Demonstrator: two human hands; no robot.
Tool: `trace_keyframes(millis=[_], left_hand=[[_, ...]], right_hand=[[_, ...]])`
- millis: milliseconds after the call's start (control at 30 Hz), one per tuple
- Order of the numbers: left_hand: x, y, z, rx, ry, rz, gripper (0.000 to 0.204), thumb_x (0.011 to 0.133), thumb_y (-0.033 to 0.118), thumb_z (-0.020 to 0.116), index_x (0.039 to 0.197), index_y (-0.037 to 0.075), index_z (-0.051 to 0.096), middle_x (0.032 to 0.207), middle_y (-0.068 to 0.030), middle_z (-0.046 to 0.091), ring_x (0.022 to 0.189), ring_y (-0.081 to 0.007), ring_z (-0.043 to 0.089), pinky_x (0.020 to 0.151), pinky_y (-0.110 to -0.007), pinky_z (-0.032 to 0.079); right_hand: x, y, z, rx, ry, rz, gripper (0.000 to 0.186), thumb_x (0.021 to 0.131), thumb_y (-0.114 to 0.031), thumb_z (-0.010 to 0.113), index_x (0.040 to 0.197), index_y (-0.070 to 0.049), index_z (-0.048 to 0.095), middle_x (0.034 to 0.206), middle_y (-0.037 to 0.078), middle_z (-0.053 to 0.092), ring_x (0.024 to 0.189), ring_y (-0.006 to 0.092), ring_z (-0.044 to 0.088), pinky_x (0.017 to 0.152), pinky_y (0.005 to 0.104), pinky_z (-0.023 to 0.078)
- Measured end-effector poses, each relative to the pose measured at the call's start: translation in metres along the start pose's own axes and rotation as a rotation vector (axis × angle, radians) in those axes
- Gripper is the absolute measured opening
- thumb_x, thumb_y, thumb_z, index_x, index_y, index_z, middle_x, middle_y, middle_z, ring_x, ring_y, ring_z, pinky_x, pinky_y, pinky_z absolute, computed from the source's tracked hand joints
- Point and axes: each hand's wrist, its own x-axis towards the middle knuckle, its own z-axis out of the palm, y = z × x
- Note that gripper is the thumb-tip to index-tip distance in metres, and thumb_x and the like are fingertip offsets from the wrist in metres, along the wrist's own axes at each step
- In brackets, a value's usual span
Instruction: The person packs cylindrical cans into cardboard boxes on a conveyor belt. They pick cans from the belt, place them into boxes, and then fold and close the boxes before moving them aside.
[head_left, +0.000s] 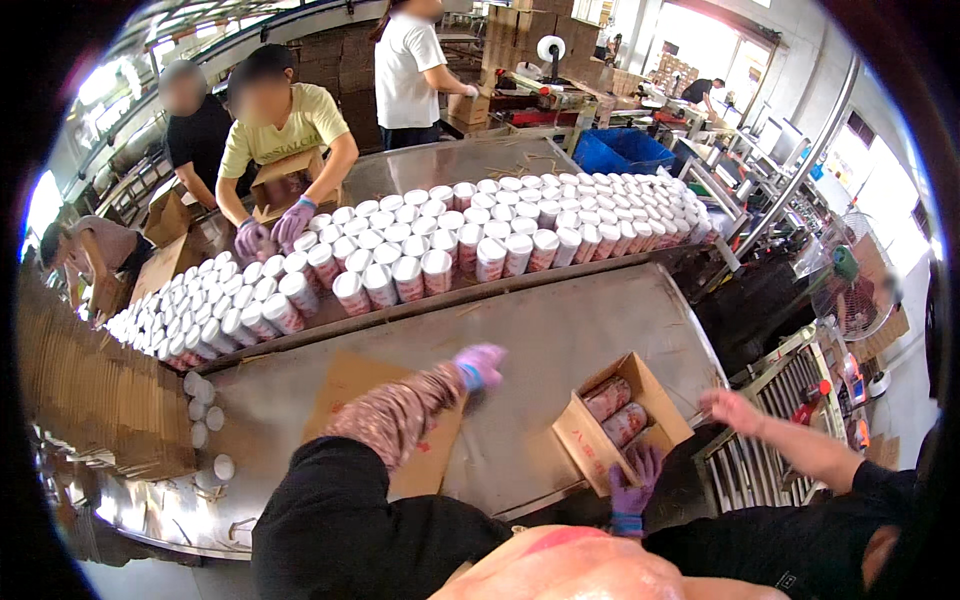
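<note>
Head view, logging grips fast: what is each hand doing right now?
Left hand: curled over the metal table; a hold cannot be told.
Right hand: closed on the open carton, at its near wall.

Brushed metal table (590, 330), dull sheen, faintly scratched. Matt brown cardboard box (578, 437) and flat sheet (352, 382); glossy cans (407, 277) with smooth white plastic lids. Purple rubbery gloves on left hand (479, 365) and right hand (634, 484), patterned cloth sleeve (395, 413).
</note>
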Motion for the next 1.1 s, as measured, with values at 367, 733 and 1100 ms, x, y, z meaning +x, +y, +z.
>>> trace_keyframes(millis=[367, 733, 1100], left_hand=[[-0.331, -0.078, -0.034, 0.229, -0.169, -0.595, 0.078, 0.055, 0.050, 0.069, 0.116, 0.007, 0.046, 0.114, -0.0155, 0.047, 0.112, -0.0364, 0.040, 0.092, -0.046, 0.035], [-0.378, -0.019, -0.162, 0.237, 0.195, 0.139, 0.022, 0.072, 0.029, 0.060, 0.087, 0.013, 0.059, 0.085, -0.0076, 0.053, 0.082, -0.0254, 0.053, 0.070, -0.037, 0.045], [-0.435, 0.005, -0.161, -0.029, 0.378, -0.084, 0.043, 0.063, 0.032, 0.070, 0.099, 0.012, 0.057, 0.104, -0.0087, 0.056, 0.100, -0.0289, 0.052, 0.092, -0.041, 0.038]], right_hand=[[-0.041, -0.112, 0.055, -0.002, 0.148, 0.839, 0.096, 0.068, -0.042, 0.070, 0.132, 0.009, 0.017, 0.135, 0.027, 0.024, 0.127, 0.0344, 0.023, 0.104, 0.0412, 0.021], [0.040, -0.333, 0.138, 1.125, -0.393, 0.488, 0.079, 0.069, -0.028, 0.071, 0.130, -0.001, 0.028, 0.129, 0.017, 0.035, 0.122, 0.0237, 0.030, 0.101, 0.0326, 0.024], [0.000, -0.363, 0.118, 0.654, -0.444, -0.086, 0.109, 0.057, -0.022, 0.080, 0.132, 0.001, 0.004, 0.129, 0.021, 0.023, 0.119, 0.0296, 0.029, 0.102, 0.0327, 0.024]])
